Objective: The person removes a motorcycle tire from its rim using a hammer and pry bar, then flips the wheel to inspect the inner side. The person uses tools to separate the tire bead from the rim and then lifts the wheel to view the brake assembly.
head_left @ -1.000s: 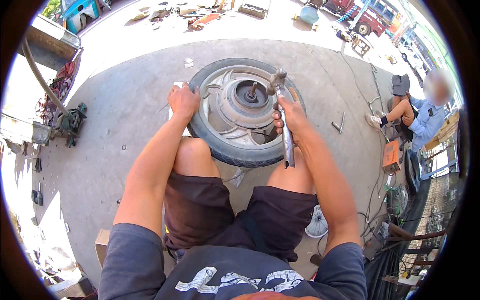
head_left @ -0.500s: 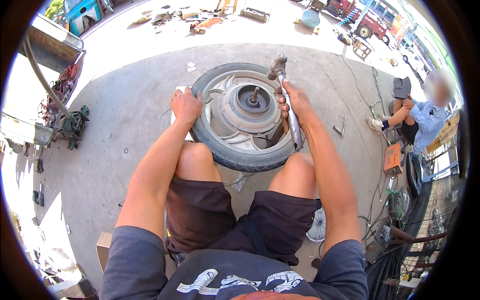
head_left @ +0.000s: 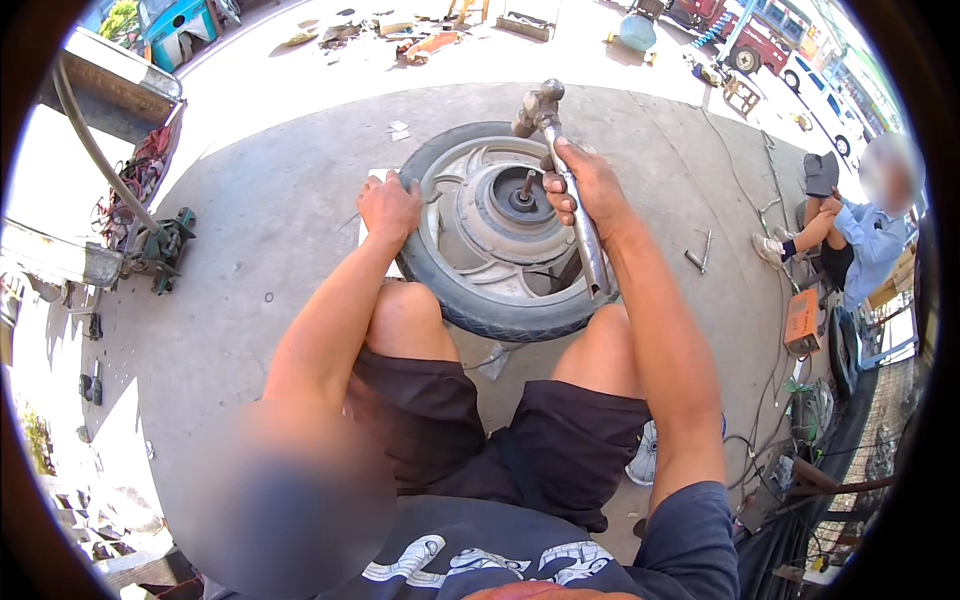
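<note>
Two hands are held at one wheel, which is laid hub side up in front of the bent knees, with a short axle stub raised from its middle. By the left hand the left edge of the dark tyre is touched; its fingers are bent over the rubber, but whether the tyre is pinched from beneath cannot be told. Under that same hand a white flat piece is partly hidden.

By the right hand a hammer is gripped, the fingers being wrapped tightly around its metal handle and the thumb laid along it toward the head. The rounded head is held uppermost, over the far right part of the wheel (how high above it cannot be judged from this view), and the hollow lower end of the handle is pointed down toward the right knee.

On the concrete floor, to the right of the wheel, an angled metal tool is left lying. Farther right, an orange box is placed near a seated person in a light blue shirt, by whom a dark cap is held. Beside the right thigh, a pale spoked disc is partly covered.
</note>
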A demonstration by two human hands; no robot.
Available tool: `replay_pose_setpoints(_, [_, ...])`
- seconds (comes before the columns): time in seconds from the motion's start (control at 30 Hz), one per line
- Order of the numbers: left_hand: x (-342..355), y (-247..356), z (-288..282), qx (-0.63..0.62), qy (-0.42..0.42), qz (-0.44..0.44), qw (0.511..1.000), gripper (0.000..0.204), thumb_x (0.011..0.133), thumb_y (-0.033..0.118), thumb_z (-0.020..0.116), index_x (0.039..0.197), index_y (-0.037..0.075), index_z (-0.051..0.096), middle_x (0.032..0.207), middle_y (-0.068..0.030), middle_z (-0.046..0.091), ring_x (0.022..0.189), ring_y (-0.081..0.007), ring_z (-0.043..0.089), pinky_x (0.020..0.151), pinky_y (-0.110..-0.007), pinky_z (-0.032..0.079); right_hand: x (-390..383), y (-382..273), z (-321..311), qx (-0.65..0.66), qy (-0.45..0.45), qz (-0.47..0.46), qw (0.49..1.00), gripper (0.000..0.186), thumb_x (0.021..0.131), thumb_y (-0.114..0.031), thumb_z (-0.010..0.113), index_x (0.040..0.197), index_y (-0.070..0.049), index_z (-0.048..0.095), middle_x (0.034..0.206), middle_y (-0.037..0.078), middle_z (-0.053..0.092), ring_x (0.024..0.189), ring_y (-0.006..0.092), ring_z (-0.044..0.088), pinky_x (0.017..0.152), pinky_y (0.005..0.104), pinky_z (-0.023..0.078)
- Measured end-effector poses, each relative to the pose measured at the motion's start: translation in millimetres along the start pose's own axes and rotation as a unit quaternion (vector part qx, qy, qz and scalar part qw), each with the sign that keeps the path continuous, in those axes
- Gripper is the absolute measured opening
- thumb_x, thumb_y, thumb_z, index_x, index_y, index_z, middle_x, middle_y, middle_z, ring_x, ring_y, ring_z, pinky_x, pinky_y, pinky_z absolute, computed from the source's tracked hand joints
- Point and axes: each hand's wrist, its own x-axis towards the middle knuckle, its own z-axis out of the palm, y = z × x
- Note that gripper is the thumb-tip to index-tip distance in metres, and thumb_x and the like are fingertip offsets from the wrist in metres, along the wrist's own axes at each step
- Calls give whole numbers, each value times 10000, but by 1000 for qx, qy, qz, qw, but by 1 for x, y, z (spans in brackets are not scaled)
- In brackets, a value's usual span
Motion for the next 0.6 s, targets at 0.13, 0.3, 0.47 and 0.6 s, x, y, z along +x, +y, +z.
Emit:
replay_pose_setpoints(0.13, [0, 2, 1, 7, -7, 2, 1000, 572, 948, 474, 525, 1285, 24, 628, 1227, -256, 614, 1210, -391, 569, 1017, -473, 437, 7, 34, 17, -67, 21, 96, 993, 352, 1022, -379, 544, 973, -32, 572, 693, 6, 553, 497, 69, 460, 425, 236, 394])
replay_pose_setpoints(0.3, [-1, 4, -7, -5, -14, -2, 1000, 575, 948, 467, 521, 1287, 15, 625, 1236, -263, 610, 1206, -399, 569, 1027, -473, 434, 9, 24, 27, -62, 25, 79, 995, 320, 1021, -366, 536, 939, -59, 571, 682, 8, 551, 510, 71, 476, 427, 254, 417])
replay_pose_setpoints(0.47, [-1, 1, 0, 5, -9, 4, 1000, 569, 949, 462, 520, 1282, 13, 627, 1225, -261, 616, 1192, -400, 576, 1018, -475, 440, 17, 35, 22, -86, 34, 106, 990, 361, 1025, -382, 529, 935, -35, 565, 690, 17, 552, 511, 76, 480, 423, 255, 409])
replay_pose_setpoints(0.6, [0, 2, -1, -10, -1, 4, 1000, 569, 950, 462, 521, 1274, 6, 628, 1221, -266, 615, 1186, -403, 576, 1011, -474, 443, 18, 25, 26, -78, 31, 69, 994, 364, 1029, -380, 530, 937, -29, 563, 687, 17, 551, 510, 81, 481, 426, 262, 410])
